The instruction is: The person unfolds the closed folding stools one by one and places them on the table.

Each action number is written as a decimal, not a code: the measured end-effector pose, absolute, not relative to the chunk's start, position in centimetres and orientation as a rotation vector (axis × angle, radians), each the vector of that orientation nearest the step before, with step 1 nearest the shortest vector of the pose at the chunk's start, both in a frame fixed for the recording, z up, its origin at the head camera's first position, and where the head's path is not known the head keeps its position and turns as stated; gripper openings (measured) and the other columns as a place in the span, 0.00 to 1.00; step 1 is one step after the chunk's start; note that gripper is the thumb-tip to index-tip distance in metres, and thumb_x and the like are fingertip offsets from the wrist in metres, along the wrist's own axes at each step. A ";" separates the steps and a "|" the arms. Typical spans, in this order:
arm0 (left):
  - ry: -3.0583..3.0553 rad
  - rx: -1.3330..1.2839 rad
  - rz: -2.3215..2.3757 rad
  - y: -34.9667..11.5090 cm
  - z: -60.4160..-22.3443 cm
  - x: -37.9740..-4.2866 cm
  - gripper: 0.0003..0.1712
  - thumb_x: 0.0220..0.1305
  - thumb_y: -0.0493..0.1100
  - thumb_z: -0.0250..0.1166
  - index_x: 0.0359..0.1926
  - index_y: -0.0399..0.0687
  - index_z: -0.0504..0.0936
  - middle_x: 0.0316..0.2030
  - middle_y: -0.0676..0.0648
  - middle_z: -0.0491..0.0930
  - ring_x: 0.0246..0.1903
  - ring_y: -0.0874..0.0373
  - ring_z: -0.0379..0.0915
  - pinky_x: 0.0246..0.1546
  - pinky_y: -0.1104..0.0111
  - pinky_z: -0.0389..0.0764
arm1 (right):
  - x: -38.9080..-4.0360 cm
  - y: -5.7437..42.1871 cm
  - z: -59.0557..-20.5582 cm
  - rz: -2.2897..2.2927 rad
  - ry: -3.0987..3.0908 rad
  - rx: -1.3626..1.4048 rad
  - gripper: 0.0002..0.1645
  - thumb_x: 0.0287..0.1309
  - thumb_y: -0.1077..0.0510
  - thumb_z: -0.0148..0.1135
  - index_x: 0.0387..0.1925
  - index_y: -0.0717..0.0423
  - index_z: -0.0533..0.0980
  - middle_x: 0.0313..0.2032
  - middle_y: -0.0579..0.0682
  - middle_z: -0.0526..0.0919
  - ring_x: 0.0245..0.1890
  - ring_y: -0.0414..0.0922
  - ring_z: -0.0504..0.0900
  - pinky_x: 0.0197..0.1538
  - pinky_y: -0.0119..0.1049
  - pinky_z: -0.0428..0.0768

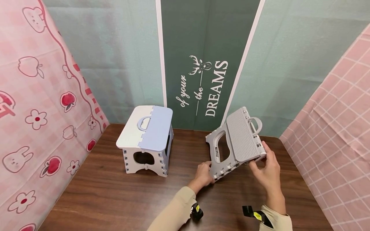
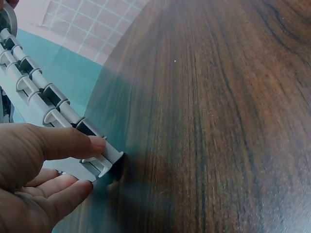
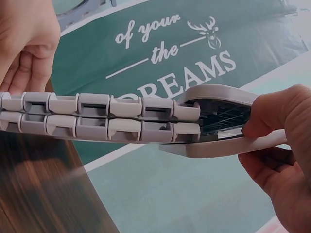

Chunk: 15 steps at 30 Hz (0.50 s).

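Observation:
A grey plastic folding step stool [image 1: 242,136] is tilted on the right part of the table, its legs nearly flat together and its textured seat panel facing up-left. My left hand [image 1: 203,175] pinches the bottom end of its legs; in the left wrist view the thumb [image 2: 73,144] lies over the hinged edge with fingers beneath. My right hand [image 1: 268,170] holds the seat's near right edge. Seen from the right wrist, two seat halves stand slightly apart, and the thumb [image 3: 265,114] reaches between them while the fingers curl under the lower half.
Another folding stool [image 1: 136,128], white and light blue, stands unfolded on the wooden table [image 1: 95,183] to the left. Behind the table hangs a green cloth [image 1: 185,38] with lettering. Pink patterned cloths [image 1: 43,106] border both sides.

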<state>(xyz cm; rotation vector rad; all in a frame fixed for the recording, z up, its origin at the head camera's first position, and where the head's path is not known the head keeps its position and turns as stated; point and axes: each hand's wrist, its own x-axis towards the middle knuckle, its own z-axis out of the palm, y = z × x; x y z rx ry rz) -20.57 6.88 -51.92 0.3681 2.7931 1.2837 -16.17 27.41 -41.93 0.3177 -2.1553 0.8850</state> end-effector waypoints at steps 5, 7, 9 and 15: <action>2.795 0.365 1.296 7.0 -52.0 -20.6 0.46 0.21 0.29 0.78 0.52 0.36 0.76 0.32 0.46 0.79 0.36 0.54 0.74 0.38 0.73 0.73 | -16.1 27.0 -41.8 0.922 -2.133 0.306 0.48 0.31 0.79 0.60 0.63 0.67 0.63 0.42 0.68 0.73 0.40 0.27 0.67 0.42 0.13 0.63; 2.791 0.365 1.299 7.0 -52.0 -20.6 0.45 0.21 0.29 0.78 0.52 0.36 0.76 0.32 0.45 0.80 0.36 0.53 0.75 0.38 0.73 0.73 | -16.2 26.9 -41.7 0.951 -2.117 0.301 0.47 0.32 0.79 0.60 0.63 0.66 0.64 0.41 0.68 0.73 0.39 0.26 0.68 0.42 0.14 0.64; 2.784 0.370 1.302 7.0 -51.9 -20.5 0.45 0.22 0.29 0.78 0.52 0.35 0.76 0.33 0.45 0.80 0.36 0.53 0.75 0.38 0.73 0.73 | -16.3 26.7 -41.7 0.971 -2.097 0.302 0.46 0.32 0.79 0.60 0.62 0.65 0.65 0.41 0.67 0.73 0.39 0.26 0.68 0.42 0.15 0.65; 2.758 0.377 1.320 7.1 -52.1 -20.5 0.44 0.24 0.28 0.77 0.53 0.34 0.75 0.34 0.45 0.79 0.36 0.54 0.75 0.38 0.74 0.73 | -16.5 26.1 -41.3 0.970 -2.063 0.325 0.45 0.32 0.79 0.60 0.61 0.64 0.67 0.41 0.67 0.74 0.41 0.27 0.68 0.41 0.16 0.66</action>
